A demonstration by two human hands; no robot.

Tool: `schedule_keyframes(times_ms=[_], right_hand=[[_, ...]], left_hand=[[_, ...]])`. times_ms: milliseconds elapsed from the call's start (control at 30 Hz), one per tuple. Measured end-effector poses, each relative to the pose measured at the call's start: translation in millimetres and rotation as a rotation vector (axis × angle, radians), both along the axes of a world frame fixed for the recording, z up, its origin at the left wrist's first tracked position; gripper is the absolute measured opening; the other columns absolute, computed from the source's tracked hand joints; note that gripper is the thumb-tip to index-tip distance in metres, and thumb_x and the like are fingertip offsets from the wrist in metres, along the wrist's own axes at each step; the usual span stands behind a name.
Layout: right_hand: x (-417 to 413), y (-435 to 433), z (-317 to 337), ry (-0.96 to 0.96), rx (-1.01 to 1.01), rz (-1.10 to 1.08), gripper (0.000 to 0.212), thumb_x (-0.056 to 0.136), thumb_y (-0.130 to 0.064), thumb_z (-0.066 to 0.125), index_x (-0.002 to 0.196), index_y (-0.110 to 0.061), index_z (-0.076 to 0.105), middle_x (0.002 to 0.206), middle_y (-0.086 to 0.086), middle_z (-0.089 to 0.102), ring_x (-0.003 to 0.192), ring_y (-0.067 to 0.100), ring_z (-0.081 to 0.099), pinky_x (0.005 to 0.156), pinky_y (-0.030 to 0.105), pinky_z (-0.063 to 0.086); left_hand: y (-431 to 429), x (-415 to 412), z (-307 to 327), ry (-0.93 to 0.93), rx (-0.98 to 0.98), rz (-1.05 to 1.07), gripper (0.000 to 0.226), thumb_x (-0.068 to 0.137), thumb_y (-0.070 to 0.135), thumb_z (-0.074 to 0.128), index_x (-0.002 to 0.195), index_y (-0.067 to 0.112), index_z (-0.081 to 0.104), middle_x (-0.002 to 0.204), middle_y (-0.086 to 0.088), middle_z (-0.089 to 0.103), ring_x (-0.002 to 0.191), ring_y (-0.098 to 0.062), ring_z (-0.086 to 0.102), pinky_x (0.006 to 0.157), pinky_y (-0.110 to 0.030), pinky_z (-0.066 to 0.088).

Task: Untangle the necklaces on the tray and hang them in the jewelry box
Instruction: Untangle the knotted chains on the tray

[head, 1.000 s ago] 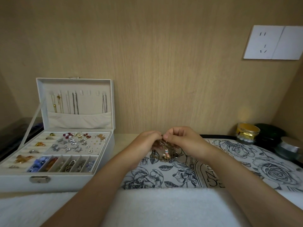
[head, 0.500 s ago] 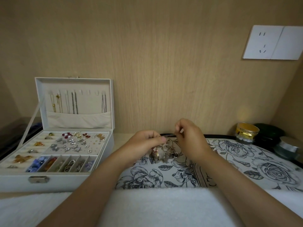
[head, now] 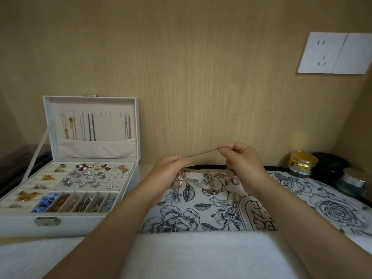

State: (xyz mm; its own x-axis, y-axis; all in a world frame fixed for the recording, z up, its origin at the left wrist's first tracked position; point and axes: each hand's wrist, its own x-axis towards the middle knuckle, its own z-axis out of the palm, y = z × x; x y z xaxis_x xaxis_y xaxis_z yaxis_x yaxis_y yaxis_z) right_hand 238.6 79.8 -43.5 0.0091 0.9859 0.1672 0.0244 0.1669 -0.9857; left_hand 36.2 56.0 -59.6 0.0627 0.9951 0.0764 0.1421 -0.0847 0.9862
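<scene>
A thin necklace chain [head: 203, 153] is stretched taut between my two hands above the flower-printed tray [head: 332, 204]. My left hand [head: 171, 174] pinches its lower end, with a pink pendant cluster [head: 181, 178] dangling below the fingers. My right hand [head: 241, 160] pinches the upper end, raised a little higher. More tangled chains and a pendant [head: 211, 182] lie on the tray under my hands. The white jewelry box [head: 66, 224] stands open at the left, with several necklaces [head: 90, 126] hanging inside its lid.
The box's lower tray holds brooches, earrings and beads. A gold-lidded jar [head: 303, 163], a dark green jar [head: 326, 162] and a silver-lidded jar [head: 354, 181] stand at the tray's right. A white towel [head: 181, 256] covers the near edge. The wooden wall carries a socket [head: 334, 53].
My hands have drawn apart. The right hand rose and moved right, pulling one chain straight out of the tangle, while the left stayed low holding the other end.
</scene>
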Motion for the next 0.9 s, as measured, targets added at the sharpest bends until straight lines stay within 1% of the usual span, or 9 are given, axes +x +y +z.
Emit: schedule_keyframes(times_ms=[100,200,333,433,500,600,700,800,900], right_hand=[[0,1,0,-0.188,0.213,-0.147,0.008,0.092,-0.017,0.071,0.085,-0.019,0.074,0.052,-0.016,0.05,0.044,0.0,0.042,0.052,0.016,0.042],[-1,1,1,-0.088,0.12,-0.143,0.007,0.093,-0.02,0.069,0.09,-0.015,0.073,0.053,-0.01,0.049,0.043,0.004,0.042,0.057,0.024,0.047],[-1,-1,3,0.218,-0.197,0.195,0.011,0.099,-0.017,0.058,0.1,-0.008,0.064,0.06,-0.003,0.029,0.052,0.012,0.027,0.065,0.035,0.056],[1,-3,4,0.092,-0.22,0.293,0.011,0.098,-0.016,0.057,0.1,-0.008,0.065,0.061,-0.004,0.03,0.051,0.011,0.024,0.048,0.024,0.034],[3,-5,6,-0.065,-0.149,0.34,0.009,0.096,-0.016,0.061,0.099,-0.01,0.067,0.059,-0.008,0.039,0.048,0.007,0.027,0.044,0.02,0.025],[1,-9,3,-0.3,-0.033,0.41,0.005,0.094,-0.015,0.066,0.099,-0.015,0.068,0.062,-0.013,0.055,0.05,0.004,0.042,0.049,0.017,0.035],[0,-10,-3,-0.351,0.04,0.474,0.007,0.094,-0.02,0.068,0.097,-0.015,0.063,0.071,-0.012,0.058,0.06,-0.002,0.052,0.062,0.015,0.04],[0,-11,-5,-0.391,0.016,0.471,0.03,0.087,-0.041,0.068,0.091,-0.011,0.071,0.07,-0.015,0.064,0.065,-0.004,0.056,0.07,0.015,0.042],[0,-9,-7,-0.384,0.036,0.396,0.02,0.088,-0.031,0.072,0.092,-0.013,0.078,0.085,0.003,0.074,0.08,0.006,0.062,0.081,0.025,0.049]], left_hand=[[1,4,-4,0.023,0.013,-0.029,0.034,0.093,0.038,0.063,0.067,0.018,0.055,0.059,0.007,0.049,0.062,-0.011,0.048,0.071,-0.028,0.037],[0,6,-2,0.022,0.037,-0.061,0.04,0.093,0.042,0.063,0.065,0.015,0.051,0.058,0.006,0.048,0.057,-0.008,0.048,0.065,-0.02,0.038],[0,1,0,-0.089,0.034,-0.139,0.044,0.081,0.056,0.066,0.056,0.022,0.053,0.064,0.002,0.054,0.074,-0.022,0.049,0.089,-0.043,0.04],[2,-2,2,-0.375,-0.017,-0.217,0.043,0.082,0.045,0.069,0.054,0.02,0.048,0.065,-0.001,0.05,0.073,-0.02,0.049,0.108,-0.054,0.036],[2,-2,4,-0.533,-0.064,-0.305,0.042,0.083,0.037,0.067,0.053,0.019,0.044,0.067,-0.003,0.049,0.073,-0.019,0.045,0.102,-0.05,0.037],[0,3,6,-0.599,-0.13,-0.419,0.032,0.083,0.032,0.064,0.06,0.018,0.048,0.072,-0.005,0.051,0.073,-0.02,0.048,0.085,-0.04,0.041],[-2,4,6,-0.594,-0.16,-0.453,0.017,0.083,0.026,0.063,0.076,0.011,0.057,0.081,-0.009,0.057,0.079,-0.023,0.056,0.084,-0.041,0.047],[-1,0,6,-0.544,-0.19,-0.434,0.017,0.082,0.023,0.061,0.086,0.006,0.059,0.085,-0.011,0.058,0.077,-0.022,0.057,0.074,-0.034,0.053],[-1,1,3,-0.511,-0.228,-0.39,0.016,0.088,0.022,0.059,0.088,0.006,0.059,0.082,-0.01,0.059,0.074,-0.021,0.057,0.07,-0.032,0.055]])
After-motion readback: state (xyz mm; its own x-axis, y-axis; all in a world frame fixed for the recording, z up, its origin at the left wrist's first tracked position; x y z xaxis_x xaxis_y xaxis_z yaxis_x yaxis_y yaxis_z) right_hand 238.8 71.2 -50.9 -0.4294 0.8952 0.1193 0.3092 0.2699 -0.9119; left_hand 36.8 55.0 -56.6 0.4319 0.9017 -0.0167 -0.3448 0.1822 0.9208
